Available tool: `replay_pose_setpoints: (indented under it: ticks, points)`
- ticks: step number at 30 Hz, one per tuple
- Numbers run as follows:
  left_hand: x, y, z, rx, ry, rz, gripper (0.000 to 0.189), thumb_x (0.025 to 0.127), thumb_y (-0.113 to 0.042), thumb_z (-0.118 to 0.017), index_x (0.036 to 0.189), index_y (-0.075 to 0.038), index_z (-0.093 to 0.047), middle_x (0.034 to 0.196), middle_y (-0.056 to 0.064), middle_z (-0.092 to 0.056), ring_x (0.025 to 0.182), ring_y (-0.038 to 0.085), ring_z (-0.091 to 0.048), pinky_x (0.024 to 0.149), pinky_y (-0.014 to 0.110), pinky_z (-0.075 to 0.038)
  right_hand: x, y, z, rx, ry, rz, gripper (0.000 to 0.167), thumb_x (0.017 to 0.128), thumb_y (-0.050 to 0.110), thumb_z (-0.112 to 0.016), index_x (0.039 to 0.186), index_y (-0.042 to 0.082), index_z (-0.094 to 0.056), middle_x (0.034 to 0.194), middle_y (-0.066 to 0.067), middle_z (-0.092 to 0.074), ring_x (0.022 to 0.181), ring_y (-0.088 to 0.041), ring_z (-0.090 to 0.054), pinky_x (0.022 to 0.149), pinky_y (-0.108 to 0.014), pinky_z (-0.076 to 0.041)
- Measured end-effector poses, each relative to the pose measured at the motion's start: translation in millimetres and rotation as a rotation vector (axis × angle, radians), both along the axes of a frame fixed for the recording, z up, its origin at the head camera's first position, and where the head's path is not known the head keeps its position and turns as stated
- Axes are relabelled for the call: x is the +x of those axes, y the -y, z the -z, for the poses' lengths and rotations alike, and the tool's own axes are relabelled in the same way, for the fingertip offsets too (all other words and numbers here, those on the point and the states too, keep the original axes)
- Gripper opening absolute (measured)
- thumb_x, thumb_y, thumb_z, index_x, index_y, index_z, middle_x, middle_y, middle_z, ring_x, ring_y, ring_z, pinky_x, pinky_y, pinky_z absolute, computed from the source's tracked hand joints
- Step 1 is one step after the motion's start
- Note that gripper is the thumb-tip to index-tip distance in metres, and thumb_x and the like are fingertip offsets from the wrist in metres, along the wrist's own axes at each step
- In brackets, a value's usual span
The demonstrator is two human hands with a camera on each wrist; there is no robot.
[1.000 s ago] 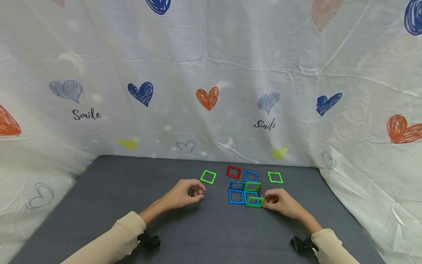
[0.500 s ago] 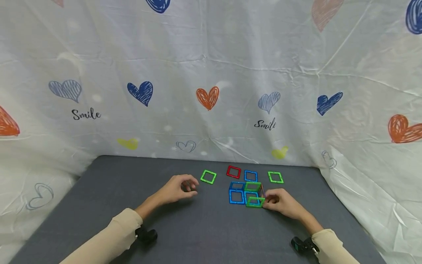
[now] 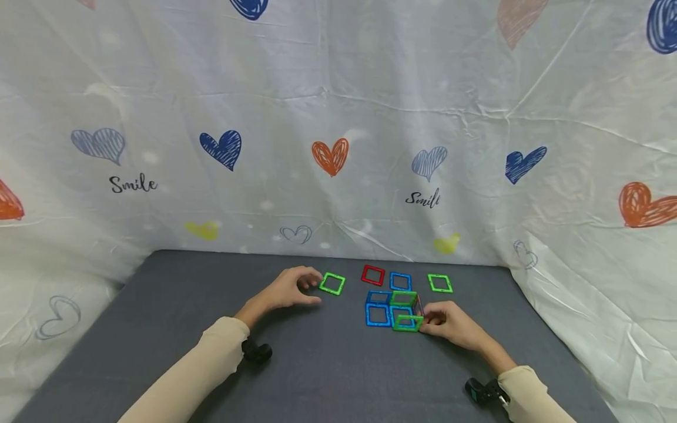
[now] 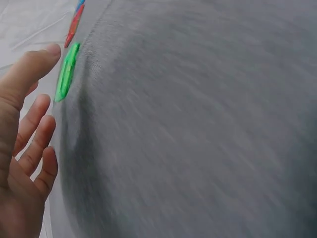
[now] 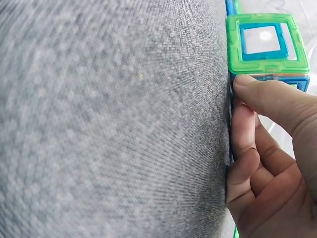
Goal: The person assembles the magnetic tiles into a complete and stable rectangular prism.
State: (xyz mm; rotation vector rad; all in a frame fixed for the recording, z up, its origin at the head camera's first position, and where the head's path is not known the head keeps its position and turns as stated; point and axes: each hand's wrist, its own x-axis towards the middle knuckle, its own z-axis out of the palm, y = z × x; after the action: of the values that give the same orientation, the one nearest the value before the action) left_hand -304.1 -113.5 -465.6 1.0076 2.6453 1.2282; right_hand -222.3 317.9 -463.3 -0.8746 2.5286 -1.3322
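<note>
Head view: two bare hands, pale sleeves and a dark grey table [image 3: 338, 376] with coloured square frames toward its far side; a white cloth [image 3: 275, 100] printed with hearts and "Smile" hangs behind
Left hand: the left hand [image 3: 290, 286] holds nothing, fingers loosely bent and thumb apart, nearest the left green frame; whether a fingertip touches it cannot be told
Left green frame: the left green frame [image 4: 68, 73] lies on the table just beside the left fingertips, apart from the other frames
Right hand: the right hand [image 3: 451, 323] has its fingers curled and its thumb tip at the lower front corner of the joined frames; whether it pinches them or only rests there cannot be told
Joined frames: the joined frames [image 3: 392, 316], blue and green with a reddish edge at the right, stand on the table between the hands, nearer the right
Loose frames: behind the joined ones, a red frame [image 3: 371, 282], a blue frame [image 3: 400, 289] and a right green frame [image 3: 441, 291] lie apart
Wrists: a small black device on each
</note>
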Motion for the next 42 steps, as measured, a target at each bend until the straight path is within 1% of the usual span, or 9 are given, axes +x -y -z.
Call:
replay_pose_setpoints:
  ticks: [6, 12, 18, 22, 25, 28, 31, 36, 42]
  points:
    - [-14.2, -11.3, 2.3, -0.029, -0.023, -0.028, 0.052, 0.08, -0.026, -0.09, 0.125, -0.011, -0.07, 0.106, 0.002, -0.064, 0.091, 0.018, -0.06, 0.082, 0.04, -0.051, -0.3, 2, -0.5, 0.003, -0.007, 0.007, 0.008, 0.091, -0.003, -0.074, 0.094, 0.003, -0.072, 0.087, -0.007, -0.069, 0.072, -0.017, -0.064, 0.063, -0.026, -0.052]
    - [-21.5, -14.9, 4.5, -0.067, -0.03, -0.077, 0.05, 0.079, -0.024, -0.092, 0.124, -0.013, -0.072, 0.104, 0.003, -0.062, 0.087, 0.019, -0.056, 0.08, 0.04, -0.049, -0.4, 3, -1.4, 0.01, -0.009, 0.011, 0.007, 0.091, -0.001, -0.075, 0.094, 0.004, -0.071, 0.087, -0.006, -0.069, 0.072, -0.017, -0.064, 0.063, -0.026, -0.052]
    - [-23.4, -17.7, 3.5, -0.114, -0.039, -0.118, 0.043, 0.079, -0.026, -0.092, 0.118, -0.016, -0.076, 0.1, 0.001, -0.061, 0.086, 0.019, -0.054, 0.078, 0.039, -0.048, -2.3, 2, -0.8, 0.008, -0.02, 0.007, 0.008, 0.091, -0.001, -0.075, 0.094, 0.005, -0.072, 0.087, -0.005, -0.069, 0.072, -0.016, -0.064, 0.063, -0.026, -0.052]
    - [-22.0, -19.0, 2.1, -0.139, -0.045, -0.137, 0.025, 0.082, -0.027, -0.089, 0.104, -0.02, -0.08, 0.098, -0.002, -0.059, 0.084, 0.017, -0.054, 0.075, 0.038, -0.047, -2.2, 3, -2.0, 0.008, -0.02, 0.004, 0.008, 0.091, 0.0, -0.076, 0.095, 0.006, -0.072, 0.088, -0.004, -0.069, 0.073, -0.016, -0.065, 0.063, -0.026, -0.053]
    - [-21.9, -19.4, 3.0, -0.149, -0.058, -0.128, 0.01, 0.086, -0.024, -0.086, 0.094, -0.023, -0.081, 0.096, -0.005, -0.058, 0.082, 0.014, -0.052, 0.073, 0.036, -0.046, -1.9, 4, -2.8, 0.015, -0.02, 0.005, 0.008, 0.091, 0.0, -0.076, 0.095, 0.006, -0.072, 0.088, -0.003, -0.069, 0.073, -0.016, -0.065, 0.064, -0.026, -0.053]
    - [-22.5, -20.1, 4.5, -0.142, -0.083, -0.105, 0.005, 0.087, -0.022, -0.085, 0.089, -0.022, -0.08, 0.093, -0.006, -0.058, 0.079, 0.013, -0.052, 0.071, 0.034, -0.046, -1.6, 4, -3.2, 0.017, -0.017, 0.016, 0.009, 0.09, 0.0, -0.077, 0.094, 0.006, -0.072, 0.087, -0.002, -0.069, 0.073, -0.015, -0.064, 0.063, -0.026, -0.052]
    - [-22.5, -21.4, 5.6, -0.133, -0.094, -0.09, 0.004, 0.088, -0.02, -0.084, 0.088, -0.021, -0.079, 0.092, -0.005, -0.058, 0.077, 0.012, -0.052, 0.07, 0.033, -0.046, -1.2, 3, -2.7, 0.019, -0.004, 0.026, 0.009, 0.09, -0.001, -0.077, 0.093, 0.006, -0.071, 0.086, -0.003, -0.068, 0.072, -0.014, -0.063, 0.063, -0.026, -0.052]
    - [-20.6, -23.1, 5.3, -0.133, -0.077, -0.091, 0.006, 0.088, -0.019, -0.083, 0.087, -0.022, -0.079, 0.09, -0.004, -0.059, 0.074, 0.01, -0.051, 0.068, 0.032, -0.045, -0.7, 1, -0.1, 0.023, 0.01, 0.031, 0.008, 0.091, 0.0, -0.076, 0.094, 0.007, -0.072, 0.086, -0.003, -0.068, 0.072, -0.014, -0.062, 0.062, -0.026, -0.051]
    - [-20.2, -21.2, 4.7, -0.116, -0.105, -0.069, 0.005, 0.091, -0.018, -0.081, 0.088, -0.019, -0.078, 0.09, -0.004, -0.059, 0.076, 0.012, -0.053, 0.069, 0.031, -0.047, -0.9, -1, 2.3, 0.011, -0.005, 0.021, 0.008, 0.091, -0.002, -0.075, 0.094, 0.005, -0.072, 0.086, -0.005, -0.068, 0.071, -0.014, -0.061, 0.061, -0.025, -0.051]
